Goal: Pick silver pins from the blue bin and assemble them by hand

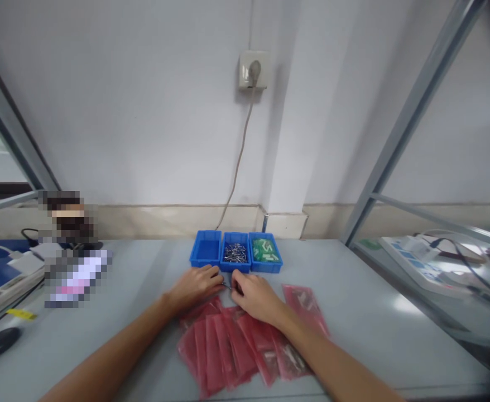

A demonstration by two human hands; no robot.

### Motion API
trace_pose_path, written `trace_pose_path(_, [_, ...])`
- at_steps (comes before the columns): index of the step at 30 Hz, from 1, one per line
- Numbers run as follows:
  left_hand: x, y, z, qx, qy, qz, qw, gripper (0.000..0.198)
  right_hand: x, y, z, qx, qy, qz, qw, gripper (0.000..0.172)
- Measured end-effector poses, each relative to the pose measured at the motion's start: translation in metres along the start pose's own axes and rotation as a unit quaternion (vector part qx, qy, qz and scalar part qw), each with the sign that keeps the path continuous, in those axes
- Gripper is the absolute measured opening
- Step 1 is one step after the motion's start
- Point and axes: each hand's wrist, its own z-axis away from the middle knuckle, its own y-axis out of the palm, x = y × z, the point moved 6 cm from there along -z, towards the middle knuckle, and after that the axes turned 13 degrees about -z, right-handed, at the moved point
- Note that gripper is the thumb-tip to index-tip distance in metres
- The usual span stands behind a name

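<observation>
Three blue plastic bins stand side by side just beyond the hands on the grey bench, the middle one holding silver metal fasteners. Left hand and right hand slightly apart, fingers curled at either end of a small metal piece; exact grip too small to tell. Overlapping pink translucent bags lie nearer, partly hidden by the right forearm.
</observation>
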Motion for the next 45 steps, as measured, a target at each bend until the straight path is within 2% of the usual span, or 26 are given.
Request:
trace_pose_path(14, [-0.001, 0.001, 0.000, -0.020, 0.008, 0.000, 1.000, 0.031, -0.001, -0.002, -0.001, -0.014, 0.011, -0.004, 1.000, 0.003])
trace_pose_path(20, [0.000, 0.000, 0.001, -0.013, 0.006, 0.011, 1.000, 0.031, 0.007, -0.009, 0.004, 0.027, -0.051, -0.047, 0.997, 0.017])
trace_pose_path(26, [0.002, 0.004, 0.002, -0.008, 0.002, 0.008, 1.000, 0.029, 0.004, -0.013, 0.004, 0.034, -0.062, -0.067, 0.995, 0.024])
trace_pose_path(33, [0.001, 0.007, 0.002, -0.014, 0.007, 0.004, 1.000, 0.028, 0.006, -0.015, 0.005, 0.042, -0.069, -0.071, 0.994, 0.013])
trace_pose_path(39, [0.002, 0.005, 0.002, -0.018, 0.004, 0.005, 1.000, 0.025, 0.005, -0.013, 0.008, 0.041, -0.067, -0.069, 0.995, 0.015])
trace_pose_path(45, [0.001, 0.003, 0.001, -0.029, 0.006, 0.007, 1.000, 0.029, 0.000, -0.014, 0.007, -0.005, -0.059, -0.171, 0.984, 0.012])
